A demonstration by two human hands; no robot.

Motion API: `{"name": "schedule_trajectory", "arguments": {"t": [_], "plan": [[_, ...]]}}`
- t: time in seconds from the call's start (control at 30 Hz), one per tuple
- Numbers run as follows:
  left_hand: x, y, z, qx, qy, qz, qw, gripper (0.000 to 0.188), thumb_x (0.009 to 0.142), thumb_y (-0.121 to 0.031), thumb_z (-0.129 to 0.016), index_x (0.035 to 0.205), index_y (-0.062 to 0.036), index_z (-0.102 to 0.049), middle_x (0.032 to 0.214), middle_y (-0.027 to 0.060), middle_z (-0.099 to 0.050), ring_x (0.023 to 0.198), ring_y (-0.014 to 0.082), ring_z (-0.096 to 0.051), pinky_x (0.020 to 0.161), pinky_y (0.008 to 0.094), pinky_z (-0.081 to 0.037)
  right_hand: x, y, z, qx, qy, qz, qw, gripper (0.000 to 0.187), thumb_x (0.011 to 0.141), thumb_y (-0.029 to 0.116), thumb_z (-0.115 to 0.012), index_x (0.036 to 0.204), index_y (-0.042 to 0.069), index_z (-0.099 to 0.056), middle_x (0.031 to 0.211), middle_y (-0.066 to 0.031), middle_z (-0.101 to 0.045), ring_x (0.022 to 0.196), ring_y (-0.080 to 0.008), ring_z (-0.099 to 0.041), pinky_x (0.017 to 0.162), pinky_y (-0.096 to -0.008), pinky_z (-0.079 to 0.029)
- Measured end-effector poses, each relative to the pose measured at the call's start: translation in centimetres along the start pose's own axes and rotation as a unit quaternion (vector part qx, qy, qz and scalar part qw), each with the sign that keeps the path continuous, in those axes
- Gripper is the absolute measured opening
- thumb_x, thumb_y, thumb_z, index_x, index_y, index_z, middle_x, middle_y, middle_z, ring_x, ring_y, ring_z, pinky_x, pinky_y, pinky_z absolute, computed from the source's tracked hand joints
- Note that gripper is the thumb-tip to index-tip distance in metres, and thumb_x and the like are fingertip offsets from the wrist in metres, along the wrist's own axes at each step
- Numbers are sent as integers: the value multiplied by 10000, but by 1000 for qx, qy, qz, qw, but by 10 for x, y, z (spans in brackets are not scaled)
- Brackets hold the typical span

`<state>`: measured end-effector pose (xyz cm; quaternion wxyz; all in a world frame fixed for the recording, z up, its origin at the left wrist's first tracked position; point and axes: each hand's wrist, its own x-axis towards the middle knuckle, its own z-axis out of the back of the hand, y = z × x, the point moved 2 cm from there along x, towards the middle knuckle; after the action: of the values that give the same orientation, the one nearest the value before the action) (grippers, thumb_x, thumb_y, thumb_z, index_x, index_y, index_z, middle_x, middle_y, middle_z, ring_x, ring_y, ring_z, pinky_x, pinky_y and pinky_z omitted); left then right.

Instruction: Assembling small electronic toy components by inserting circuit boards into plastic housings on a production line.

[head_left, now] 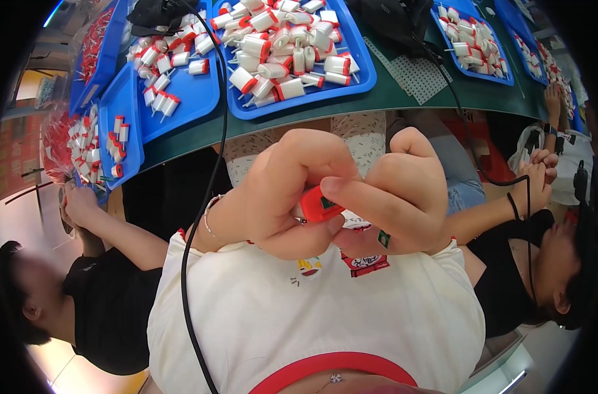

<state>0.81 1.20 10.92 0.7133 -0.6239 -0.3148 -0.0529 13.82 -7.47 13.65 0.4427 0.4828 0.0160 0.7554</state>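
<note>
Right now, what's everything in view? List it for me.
Red part: one, red with a green patch, pinched between both hands close above the lap.
Blue trays: several, blue, across the green table.
White-and-red parts: too many to count, heaped in the trays.
Black cable: one, from the table down past the left wrist.
Co-workers: two in black shirts, one each side.
Bracelet: one, pale, left wrist.
White shirt: red trim.
Left hand, right hand: both gripping the red part.
</note>
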Motion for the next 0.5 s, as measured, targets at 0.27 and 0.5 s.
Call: {"name": "schedule_trajectory", "arguments": {"t": [0.27,0.5], "plan": [[0,1,0,-46,-8,-6,999,452,688,40,-555,1089,3,-350,964,119,-512,696,151,-579,584,231,-451,0,-5,-1,22,36,-13,999,488,591,290,-748,1000,54,-624,596,48,-442,484,-113,-370,520,-296,-230],[3,1,1,-58,-9,-24,998,377,715,41,-556,1011,-27,-333,907,137,-547,745,150,-584,626,242,-468,-4,-11,-4,46,-62,-2,997,368,588,242,-740,902,81,-640,570,56,-438,465,-83,-377,488,-270,-201]]}}
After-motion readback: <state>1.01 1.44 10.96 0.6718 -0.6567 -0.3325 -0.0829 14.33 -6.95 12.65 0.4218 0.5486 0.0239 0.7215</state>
